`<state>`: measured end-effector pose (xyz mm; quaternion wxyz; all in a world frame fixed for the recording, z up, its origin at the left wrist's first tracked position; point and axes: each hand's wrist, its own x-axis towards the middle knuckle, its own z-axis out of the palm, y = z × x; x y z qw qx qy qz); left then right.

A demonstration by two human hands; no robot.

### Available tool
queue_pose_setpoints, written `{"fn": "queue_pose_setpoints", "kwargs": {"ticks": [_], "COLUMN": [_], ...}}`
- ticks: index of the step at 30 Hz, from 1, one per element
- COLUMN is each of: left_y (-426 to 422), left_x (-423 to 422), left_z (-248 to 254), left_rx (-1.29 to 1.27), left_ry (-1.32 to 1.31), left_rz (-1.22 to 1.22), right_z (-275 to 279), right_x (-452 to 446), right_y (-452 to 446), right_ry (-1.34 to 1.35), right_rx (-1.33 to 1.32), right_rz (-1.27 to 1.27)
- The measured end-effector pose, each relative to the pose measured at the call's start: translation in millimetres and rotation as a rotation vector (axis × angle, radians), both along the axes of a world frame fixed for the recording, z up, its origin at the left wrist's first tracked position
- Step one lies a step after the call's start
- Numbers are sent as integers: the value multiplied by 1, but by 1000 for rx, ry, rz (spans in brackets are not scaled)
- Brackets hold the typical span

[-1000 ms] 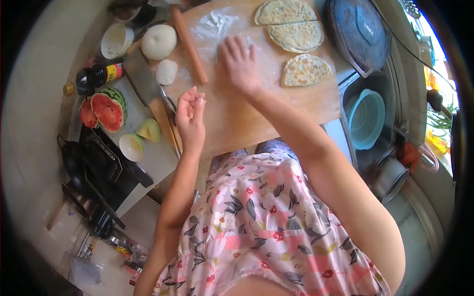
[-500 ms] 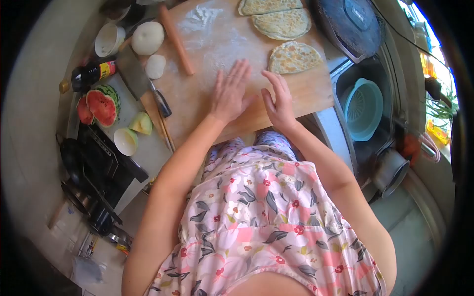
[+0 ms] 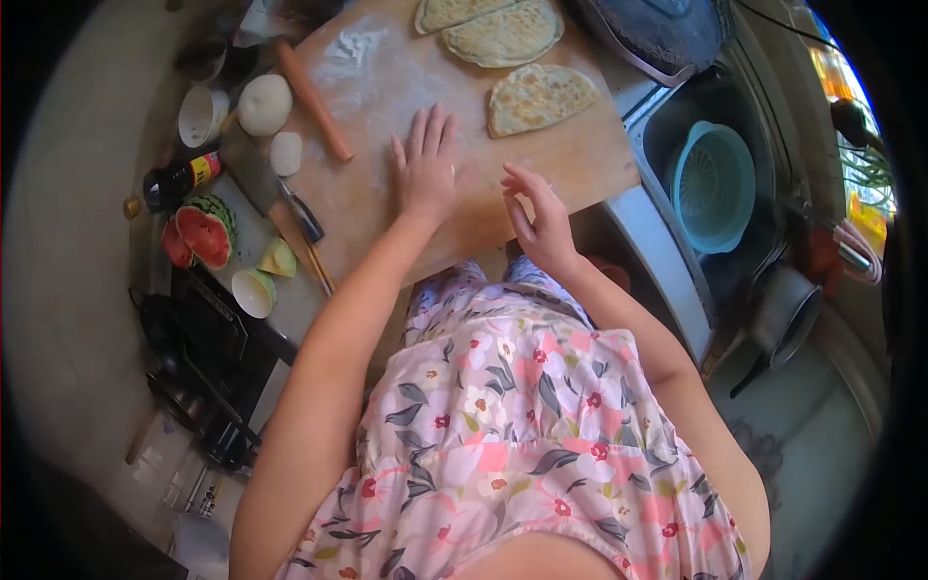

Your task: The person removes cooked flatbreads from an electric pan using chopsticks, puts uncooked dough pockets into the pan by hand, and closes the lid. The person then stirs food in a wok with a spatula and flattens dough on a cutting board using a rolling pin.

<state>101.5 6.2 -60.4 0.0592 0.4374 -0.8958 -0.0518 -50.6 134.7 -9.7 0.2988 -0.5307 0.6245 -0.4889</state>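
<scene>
My left hand [image 3: 428, 172] lies spread, palm down, on the wooden board [image 3: 580, 184], holding nothing. To its right, over the board's front edge, my right hand [image 3: 541, 215] hovers with fingers loosely bent and apart, nothing in it. Flour [image 3: 356, 53] is scattered near the rolling pin [image 3: 314, 100]. A large dough ball [image 3: 265, 105] and a small dough piece [image 3: 286, 154] sit at the left of the board. Browned flatbreads lie at the back, the nearest a half-round one [image 3: 541, 99]. A cleaver [image 3: 249, 172] rests by the board's left edge.
On the left are a white bowl [image 3: 203, 116], a dark bottle [image 3: 182, 179], cut watermelon [image 3: 205, 235], a green-rimmed bowl [image 3: 253, 293] and a black stove [image 3: 208, 324]. A teal basin [image 3: 712, 188] sits in the sink on the right, with a pan [image 3: 667, 39] behind.
My left hand has come from the board's left edge onto its front middle. My right hand has drawn back from the floured area to the front edge. The view has also shifted.
</scene>
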Motion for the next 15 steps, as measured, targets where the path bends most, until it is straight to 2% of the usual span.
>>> {"fn": "queue_pose_setpoints", "kwargs": {"ticks": [6,7,10,11,13,15], "left_y": [4,5,-15,-10,3,-2], "left_x": [-4,-8,15,23,34,32], "left_z": [7,21,0,1,35,50], "left_rx": [24,57,395,360,278,584], "left_ry": [80,-67,535,450,276,222], "left_rz": [-10,8,45,129,305,453], "right_z": [-10,-9,3,6,-2,-5], "right_x": [1,-1,1,-1,-2,0], "right_y": [2,-1,1,-3,-3,-3], "right_ry": [-7,-28,-60,-59,-46,-45], "right_rx": [49,68,113,114,146,164], "right_rz": [0,14,30,37,25,29]}}
